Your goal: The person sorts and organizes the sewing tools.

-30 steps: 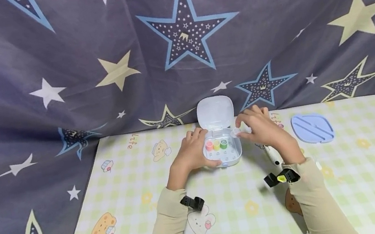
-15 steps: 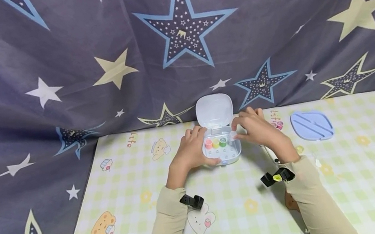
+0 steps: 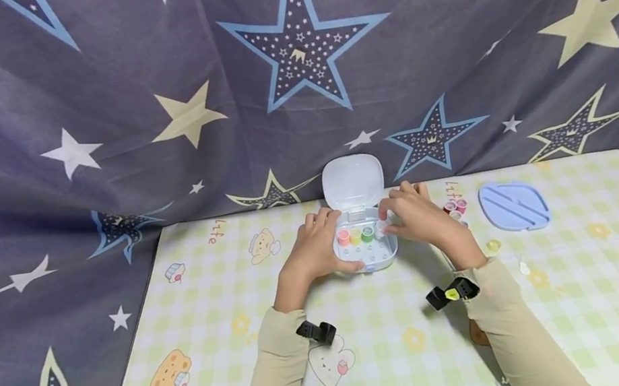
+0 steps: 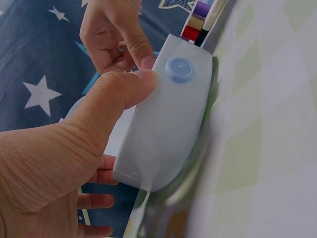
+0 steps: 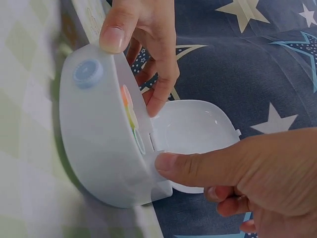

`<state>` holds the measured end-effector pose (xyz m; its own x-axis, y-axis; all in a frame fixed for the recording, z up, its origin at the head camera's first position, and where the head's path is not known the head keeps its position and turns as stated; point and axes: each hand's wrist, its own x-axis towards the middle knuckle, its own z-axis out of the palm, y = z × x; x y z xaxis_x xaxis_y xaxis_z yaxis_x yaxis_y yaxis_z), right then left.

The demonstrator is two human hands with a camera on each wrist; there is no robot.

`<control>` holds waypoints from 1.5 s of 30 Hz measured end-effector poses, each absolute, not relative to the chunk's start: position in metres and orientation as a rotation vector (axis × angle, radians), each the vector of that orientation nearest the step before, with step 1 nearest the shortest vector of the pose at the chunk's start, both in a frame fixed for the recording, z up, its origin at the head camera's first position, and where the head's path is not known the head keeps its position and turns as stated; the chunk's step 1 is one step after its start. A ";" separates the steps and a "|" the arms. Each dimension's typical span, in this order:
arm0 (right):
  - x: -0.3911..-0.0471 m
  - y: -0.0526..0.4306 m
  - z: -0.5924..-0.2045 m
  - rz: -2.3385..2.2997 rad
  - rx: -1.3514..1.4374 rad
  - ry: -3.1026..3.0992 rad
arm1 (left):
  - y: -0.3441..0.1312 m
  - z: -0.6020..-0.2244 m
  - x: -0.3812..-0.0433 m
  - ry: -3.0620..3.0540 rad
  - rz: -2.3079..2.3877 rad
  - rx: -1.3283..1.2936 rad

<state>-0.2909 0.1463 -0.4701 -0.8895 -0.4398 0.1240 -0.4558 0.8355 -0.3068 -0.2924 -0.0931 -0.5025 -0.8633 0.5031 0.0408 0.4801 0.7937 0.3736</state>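
Note:
A pale sewing box (image 3: 378, 258) stands with its lid (image 3: 353, 182) raised at the back. Pink (image 3: 343, 237), yellow (image 3: 355, 236) and green (image 3: 367, 234) thread spools sit in a row inside it, over rows of short pegs. My left hand (image 3: 314, 248) grips the box's left side, the thumb on its front rim by the blue button (image 4: 180, 69). At the right end of the row, my right hand (image 3: 414, 216) pinches a whitish spool (image 3: 380, 229) between thumb and index finger. In the right wrist view that spool is mostly hidden behind the thumb (image 5: 173, 163).
Several dark red and pink spools (image 3: 456, 207) stand right of my right hand. Farther right lies a blue grooved tray (image 3: 514, 206). A yellow ring-like piece (image 3: 493, 245) and a small white piece (image 3: 523, 267) lie nearer me. A star-patterned curtain (image 3: 300, 140) hangs behind the table.
My right hand has moved left and down into the box, bringing the whitish spool beside the green one. The left hand keeps its hold on the box.

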 end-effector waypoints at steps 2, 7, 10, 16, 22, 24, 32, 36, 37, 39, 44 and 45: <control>-0.291 0.146 -0.471 0.512 0.721 -2.964 | -0.093 -0.502 -0.292 2.919 0.577 0.799; -0.292 0.146 -0.473 0.507 0.718 -2.958 | -0.093 -0.501 -0.292 2.920 0.569 0.800; -0.292 0.146 -0.473 0.499 0.716 -2.957 | -0.093 -0.501 -0.292 2.920 0.574 0.800; -0.291 0.144 -0.472 0.485 0.716 -2.962 | -0.092 -0.502 -0.293 2.909 0.596 0.781; -0.291 0.141 -0.471 0.466 0.705 -2.979 | -0.093 -0.502 -0.294 2.911 0.610 0.785; -0.291 0.140 -0.472 0.458 0.707 -2.983 | -0.093 -0.502 -0.294 2.912 0.608 0.787; -0.291 0.139 -0.473 0.432 0.712 -2.997 | -0.093 -0.504 -0.294 2.916 0.600 0.791; -0.292 0.139 -0.475 0.430 0.713 -3.000 | -0.093 -0.504 -0.294 2.919 0.591 0.790; -0.292 0.139 -0.475 0.430 0.714 -2.999 | -0.093 -0.504 -0.293 2.919 0.590 0.790; -0.292 0.139 -0.476 0.430 0.717 -2.997 | -0.093 -0.504 -0.293 2.917 0.591 0.789; -0.292 0.139 -0.477 0.431 0.721 -2.998 | -0.093 -0.504 -0.293 2.916 0.589 0.787; -0.292 0.139 -0.477 0.432 0.719 -2.999 | -0.092 -0.503 -0.294 2.915 0.589 0.787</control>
